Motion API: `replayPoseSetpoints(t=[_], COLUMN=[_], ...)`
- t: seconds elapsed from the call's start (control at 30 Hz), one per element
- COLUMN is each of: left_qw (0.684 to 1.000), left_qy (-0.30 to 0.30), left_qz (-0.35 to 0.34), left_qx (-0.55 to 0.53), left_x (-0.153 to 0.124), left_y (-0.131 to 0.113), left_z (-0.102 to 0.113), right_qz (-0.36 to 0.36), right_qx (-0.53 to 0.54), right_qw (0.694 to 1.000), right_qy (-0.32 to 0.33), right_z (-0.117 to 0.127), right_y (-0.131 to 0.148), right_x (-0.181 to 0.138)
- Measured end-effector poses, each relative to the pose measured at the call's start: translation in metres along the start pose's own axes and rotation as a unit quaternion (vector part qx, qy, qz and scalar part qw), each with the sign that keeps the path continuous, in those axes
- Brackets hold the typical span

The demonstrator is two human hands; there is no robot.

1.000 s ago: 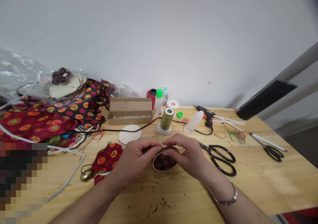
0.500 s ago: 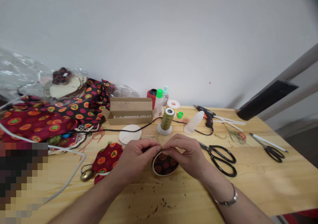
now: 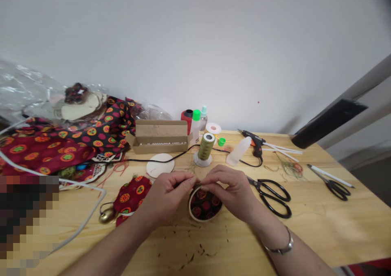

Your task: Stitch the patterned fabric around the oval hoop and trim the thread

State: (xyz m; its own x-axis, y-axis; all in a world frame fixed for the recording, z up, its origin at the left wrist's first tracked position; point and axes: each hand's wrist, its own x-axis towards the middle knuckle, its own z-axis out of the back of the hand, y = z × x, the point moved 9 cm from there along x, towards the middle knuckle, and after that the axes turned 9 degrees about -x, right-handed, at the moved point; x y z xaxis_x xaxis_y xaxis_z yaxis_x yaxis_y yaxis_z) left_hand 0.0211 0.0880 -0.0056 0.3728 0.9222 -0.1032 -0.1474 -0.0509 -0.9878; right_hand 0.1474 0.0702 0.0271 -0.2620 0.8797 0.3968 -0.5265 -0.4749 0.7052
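Observation:
My right hand [image 3: 230, 190] is closed on the top edge of a round piece of dark patterned fabric [image 3: 206, 204] with a pale rim, which hangs tilted above the table. My left hand [image 3: 172, 194] is pinched near the piece's upper left edge; what lies between its fingertips is too small to tell. Beside my left forearm is red patterned fabric [image 3: 132, 196] with a brass bell [image 3: 107, 215] at its side. Black-handled scissors [image 3: 273, 196] lie just right of my right hand. A spool of olive thread [image 3: 205, 147] stands beyond both hands.
An open cardboard box [image 3: 160, 145], a white oval disc [image 3: 160, 165] and a white squeeze bottle [image 3: 239, 151] stand or lie farther back. A glue gun [image 3: 255, 141] rests at the back right. Patterned cloth [image 3: 106, 123] is heaped left. Smaller scissors [image 3: 334, 188] lie right. Dark scraps [image 3: 200, 249] litter the front.
The round fabric piece has shifted slightly right and down and shows more of its face. My left fingertips have drawn a little away from my right ones.

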Motion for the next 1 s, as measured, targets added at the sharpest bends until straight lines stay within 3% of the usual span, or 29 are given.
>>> replayPoseSetpoints(t=[0.2,0.33,0.4,0.57,0.63,0.77,1.0], left_qw=[0.999,1.0,0.999,0.959,0.962,0.966,0.964], left_qy=[0.024,0.012,-0.012,-0.166,-0.14,-0.024,-0.044], left_qz=[0.018,-0.007,-0.043,-0.221,-0.221,-0.192,-0.146], left_qx=[-0.039,-0.017,-0.003,0.056,0.081,0.169,0.216], left_x=[-0.002,0.001,0.0,-0.024,-0.026,-0.02,-0.011], left_y=[-0.002,-0.003,-0.007,-0.038,-0.039,-0.03,-0.022], left_z=[-0.003,-0.003,0.002,0.03,0.024,-0.004,-0.002], right_qz=[0.002,0.002,-0.001,-0.006,-0.008,-0.004,-0.003], right_qx=[-0.001,-0.001,0.001,0.004,0.004,-0.002,-0.012], right_qw=[1.0,1.0,1.0,0.999,0.998,0.996,0.994], right_qy=[-0.001,-0.003,-0.011,-0.046,-0.059,-0.09,-0.112], right_z=[0.003,0.005,0.007,0.015,0.018,0.024,0.028], right_y=[0.003,0.002,0.001,-0.001,-0.003,-0.003,-0.001], right_x=[0.001,0.001,0.001,0.002,0.002,0.003,0.003])
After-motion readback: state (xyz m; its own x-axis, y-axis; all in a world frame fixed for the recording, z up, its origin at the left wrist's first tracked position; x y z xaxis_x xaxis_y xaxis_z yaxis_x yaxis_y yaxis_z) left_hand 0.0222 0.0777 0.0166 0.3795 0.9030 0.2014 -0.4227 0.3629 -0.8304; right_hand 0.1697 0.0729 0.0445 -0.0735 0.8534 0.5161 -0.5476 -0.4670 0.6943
